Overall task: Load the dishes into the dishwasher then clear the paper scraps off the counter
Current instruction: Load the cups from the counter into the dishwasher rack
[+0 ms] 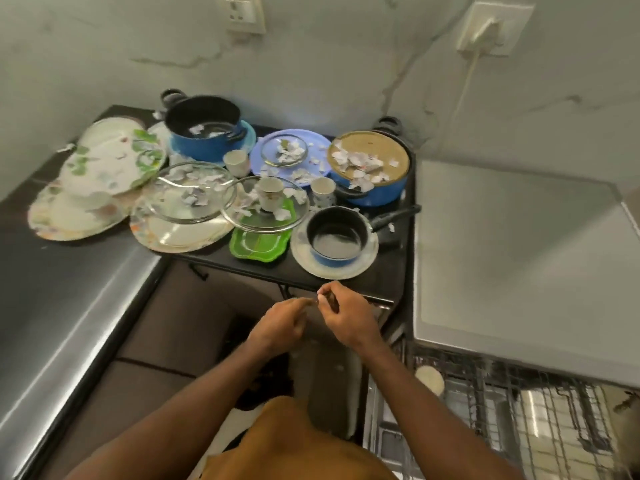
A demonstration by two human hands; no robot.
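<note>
Across upper-centre counter (384, 271), dishes (204, 140) and paper scraps (360, 162) remain; dishwasher (519, 414) lower right looks barely loaded. Left grip (282, 323), right grip (346, 317): I cannot tell.

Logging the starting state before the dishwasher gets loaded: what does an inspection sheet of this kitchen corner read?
Surface: black counter, crowded, bare only near its front edge.
Job's things: blue pot, covered blue pot, saucepan on a plate, glass lids, cups, floral plates, green tray; dishwasher rack pulled out at lower right.
Clutter: paper scraps over lids, plates and pots.
Grippers: left hand and right hand meet below the counter edge, fingers curled; contents unclear.
Cables: white cable hangs from a wall plug.
Surroundings: steel worktop left, grey appliance top right, marbled wall.
</note>
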